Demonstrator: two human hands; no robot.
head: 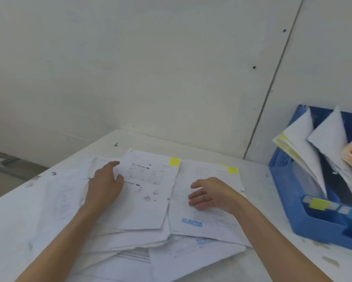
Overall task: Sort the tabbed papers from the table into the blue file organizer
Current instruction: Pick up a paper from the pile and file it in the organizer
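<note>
A loose heap of tabbed papers is spread over the tabletop nearest the viewer, so most of the sorting is judged undone. The left hand and right hand are laid on top of it, each grip wide and holding nothing. Some sheets are already filed in the blue file organizer (far right, against the wall). A strip of bare tabletop is left between heap and organizer.
</note>
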